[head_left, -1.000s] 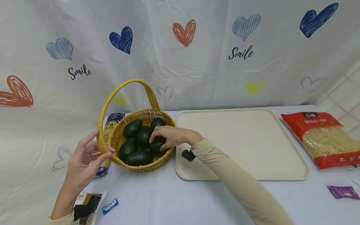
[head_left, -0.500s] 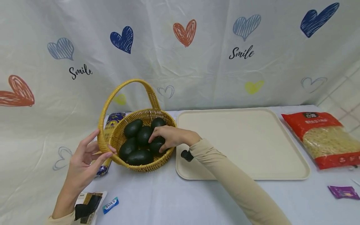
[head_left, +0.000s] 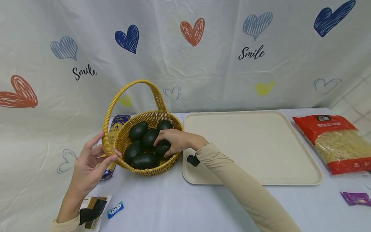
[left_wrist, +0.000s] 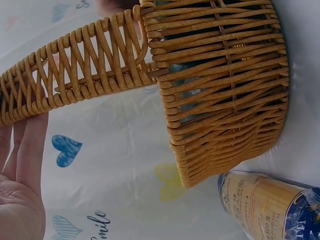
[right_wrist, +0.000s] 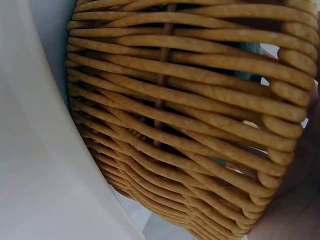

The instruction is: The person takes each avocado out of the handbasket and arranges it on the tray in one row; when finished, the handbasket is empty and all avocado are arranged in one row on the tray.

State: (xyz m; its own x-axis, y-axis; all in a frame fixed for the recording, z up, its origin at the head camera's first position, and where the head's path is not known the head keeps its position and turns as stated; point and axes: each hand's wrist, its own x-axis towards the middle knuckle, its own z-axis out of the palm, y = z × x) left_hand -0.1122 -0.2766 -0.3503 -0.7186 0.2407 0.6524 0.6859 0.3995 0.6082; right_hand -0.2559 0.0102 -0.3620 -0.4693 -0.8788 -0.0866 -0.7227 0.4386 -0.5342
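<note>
The left hand (head_left: 87,167) is nearest the body, its fingers and thumb wrapped round the near foot of the basket handle (head_left: 108,119), the thumb on the front side and a fingertip showing past the inner edge. Under that wrist, partly covered by a black band (head_left: 91,213), lies a brown-and-white packet (head_left: 93,224), with a small blue FOX'S sweet (head_left: 115,210) just beside it on the white tablecloth (head_left: 162,209). Far off to the right, about as near, is a purple wrapped snack (head_left: 357,198). Beyond these stands the yellow woven basket (head_left: 152,171) on the cloth, holding six dark green avocados (head_left: 146,161). The right hand (head_left: 179,140) reaches in over the basket's right rim and pinches the rightmost near avocado (head_left: 162,149) between thumb and fingers; that fruit sits inside the basket, among the others. The right forearm, in a beige sleeve (head_left: 232,175), crosses the near left corner of a cream rectangular tray (head_left: 255,145), which lies just right of the basket. Right of the tray rests a red bag of pasta (head_left: 339,145) with a clear middle. Behind the basket's left side lies a long blue-and-yellow spaghetti packet (head_left: 115,127). Farthest back hangs a white curtain (head_left: 217,74) printed with hearts and the word "Smile".
</note>
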